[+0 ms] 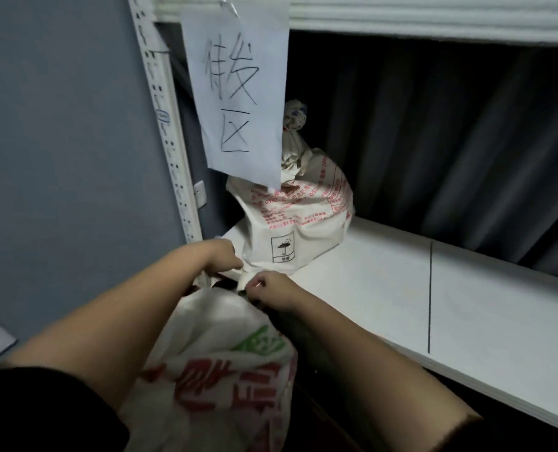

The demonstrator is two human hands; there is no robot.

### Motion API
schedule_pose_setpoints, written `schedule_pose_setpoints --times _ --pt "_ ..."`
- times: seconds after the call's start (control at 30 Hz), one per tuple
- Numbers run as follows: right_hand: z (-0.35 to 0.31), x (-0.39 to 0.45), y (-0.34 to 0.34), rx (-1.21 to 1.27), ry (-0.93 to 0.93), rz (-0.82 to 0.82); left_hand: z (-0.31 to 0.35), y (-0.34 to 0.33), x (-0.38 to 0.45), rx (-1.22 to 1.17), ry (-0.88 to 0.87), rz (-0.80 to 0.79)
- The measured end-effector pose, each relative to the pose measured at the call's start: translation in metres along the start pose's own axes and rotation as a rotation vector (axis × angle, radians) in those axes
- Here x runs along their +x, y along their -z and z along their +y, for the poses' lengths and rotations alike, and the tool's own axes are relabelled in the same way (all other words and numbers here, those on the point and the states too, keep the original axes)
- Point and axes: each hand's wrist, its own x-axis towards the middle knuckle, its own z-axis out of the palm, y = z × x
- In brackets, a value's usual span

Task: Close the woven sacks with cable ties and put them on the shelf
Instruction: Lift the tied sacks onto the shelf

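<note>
Near sack: the woven sack (225, 360) sits low in the centre of the frame, white with big red and green print, its top gathered to a bunched neck right at the front edge of the shelf.
Neck: both hands meet here, just below the middle of the frame; something dark shows at the bunch, too small and shadowed to name.
Left hand: the left hand (223, 254) is curled at the left side of the neck, grip clamped on the gathered cloth.
Right hand: the right hand (267, 288) is fisted at the right side of the neck, fingers tucked in, grip pinching at the bunch; what exactly it pinches, cannot tell.
Arms: both forearms bare, reaching in from the lower corners, dark sleeves at the bottom edge.
Far sack: a second sack (298, 220) stands upright on the shelf, centre frame, just behind the hands, white with small red print and an umbrella mark, its top twisted shut.
Shelf: the white shelf (486, 308) board runs from the centre to the right edge, a thin dark seam across it.
Sign: a paper sign (238, 89) with handwritten characters hangs at upper centre, partly covering the far sack.
Upright: a white slotted post (168, 125) at upper left, against a grey-blue wall.
Back: a dark curtain (450, 141) fills the upper right.
</note>
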Motion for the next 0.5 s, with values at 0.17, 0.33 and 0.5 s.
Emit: schedule_pose_setpoints --times 0.17,0.33,0.5 --pt "-0.033 -0.06 -0.076 -0.162 0.192 -0.108 -0.058 -0.002 -0.076 -0.043 -0.008 0.15" --pt "-0.056 -0.082 -0.135 -0.454 0.298 -0.322 -0.127 -0.043 -0.138 -0.292 0.116 0.362" --pt "-0.071 -0.089 -0.16 -0.308 0.21 -0.265 -0.182 -0.073 -0.168 -0.847 0.235 0.415"
